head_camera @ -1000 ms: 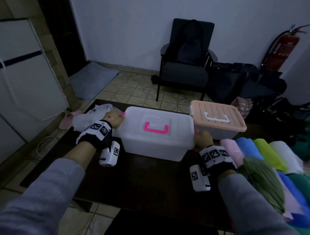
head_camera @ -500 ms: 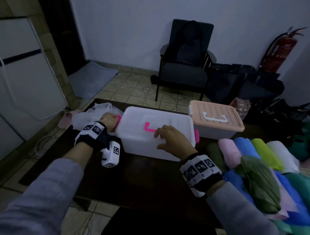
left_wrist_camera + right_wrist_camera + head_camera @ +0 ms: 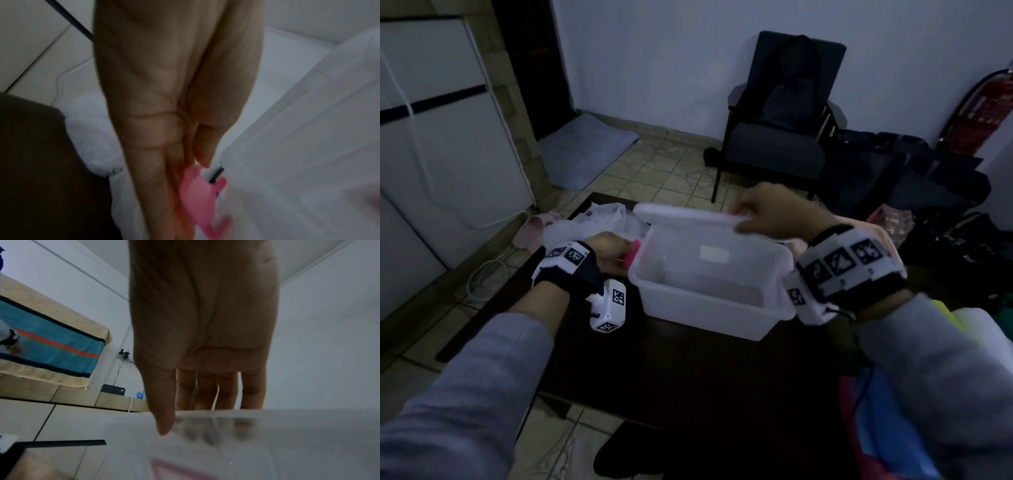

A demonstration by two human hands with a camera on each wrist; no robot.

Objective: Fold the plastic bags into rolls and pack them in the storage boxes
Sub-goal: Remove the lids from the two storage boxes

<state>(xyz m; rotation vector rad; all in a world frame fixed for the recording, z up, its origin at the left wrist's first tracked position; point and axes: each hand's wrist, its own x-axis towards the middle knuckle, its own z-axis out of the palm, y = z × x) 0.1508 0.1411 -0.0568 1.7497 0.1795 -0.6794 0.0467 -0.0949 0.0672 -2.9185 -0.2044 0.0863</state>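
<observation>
since half a second ago, the lid (image 3: 688, 214) of the clear storage box (image 3: 709, 291) has come up off the box, where it lay shut under the right hand (image 3: 770, 212); it now stands raised over the box's far edge. the box sits open on the dark bench (image 3: 688, 370).

the right hand's grip pinches the lid's right end, thumb on the near face and fingers (image 3: 252, 386) behind, showing dimly through the frosted plastic in the right wrist view. a pink handle shape shows faintly through the lid there.

the left hand (image 3: 607, 251) rests at the left end of the box, on the pink latch (image 3: 631, 255). in the left wrist view its fingers (image 3: 156, 162) lie long and close together, with the latch against their tips and the thumb tip at its top; whether that grip truly clamps the latch or only presses it, i cannot tell.

a crumpled white plastic bag (image 3: 599, 219) lies on the bench just left of the box, behind the left hand. right of the box, coloured plastic bags (image 3: 887, 428) show at the bench's right edge, partly hidden by the right sleeve. beyond the box, a dark armchair (image 3: 777, 137) stands against the wall.
</observation>
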